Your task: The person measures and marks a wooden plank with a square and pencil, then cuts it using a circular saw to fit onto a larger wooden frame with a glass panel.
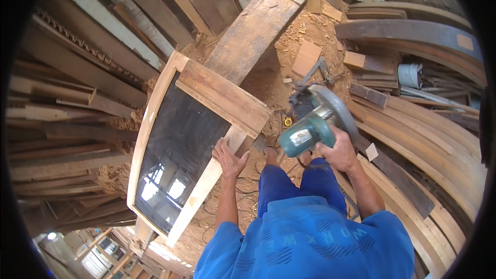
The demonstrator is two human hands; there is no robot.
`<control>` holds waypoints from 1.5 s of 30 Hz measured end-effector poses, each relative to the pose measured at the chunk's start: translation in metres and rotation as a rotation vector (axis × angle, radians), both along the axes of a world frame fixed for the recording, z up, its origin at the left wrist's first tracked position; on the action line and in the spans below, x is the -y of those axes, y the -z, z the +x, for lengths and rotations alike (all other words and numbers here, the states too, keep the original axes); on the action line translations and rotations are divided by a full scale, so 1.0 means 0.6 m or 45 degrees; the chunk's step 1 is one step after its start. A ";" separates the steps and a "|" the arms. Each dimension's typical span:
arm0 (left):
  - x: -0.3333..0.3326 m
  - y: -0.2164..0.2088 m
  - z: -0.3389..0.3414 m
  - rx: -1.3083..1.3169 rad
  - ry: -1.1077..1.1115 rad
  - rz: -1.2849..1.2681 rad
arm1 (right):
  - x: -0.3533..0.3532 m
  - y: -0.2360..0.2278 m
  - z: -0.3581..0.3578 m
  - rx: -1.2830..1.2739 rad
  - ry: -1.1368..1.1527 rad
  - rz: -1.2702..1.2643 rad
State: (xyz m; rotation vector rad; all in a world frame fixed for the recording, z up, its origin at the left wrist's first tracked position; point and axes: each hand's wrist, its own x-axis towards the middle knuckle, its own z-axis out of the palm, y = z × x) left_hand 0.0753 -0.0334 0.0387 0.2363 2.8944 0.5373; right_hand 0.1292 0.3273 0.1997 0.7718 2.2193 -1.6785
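Circular saw (312, 124), teal-bodied with grey blade guard, is gripped in the closed right hand (338, 150) above sawdust-strewn ground, while just to its left the left hand (228, 159) lies open, fingers spread, against the near rail of a glazed wooden frame (206, 98).

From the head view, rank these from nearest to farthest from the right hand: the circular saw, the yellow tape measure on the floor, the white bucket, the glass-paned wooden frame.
From the right hand:
1. Circular saw, gripped in that hand.
2. Yellow tape measure, on the sawdust floor just left of the saw.
3. Glass-paned wooden frame, to the left, under the left hand.
4. White bucket, upper right among the planks.
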 end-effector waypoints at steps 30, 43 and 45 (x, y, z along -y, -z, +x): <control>-0.072 0.072 0.282 0.497 0.308 -0.167 | -0.247 0.630 0.086 0.806 -0.786 0.711; -0.104 0.164 0.319 0.793 0.251 -0.436 | -0.277 0.930 0.090 1.006 -0.951 1.142; -0.098 0.171 0.316 0.781 0.253 -0.437 | -0.259 0.971 0.116 0.987 -0.994 1.132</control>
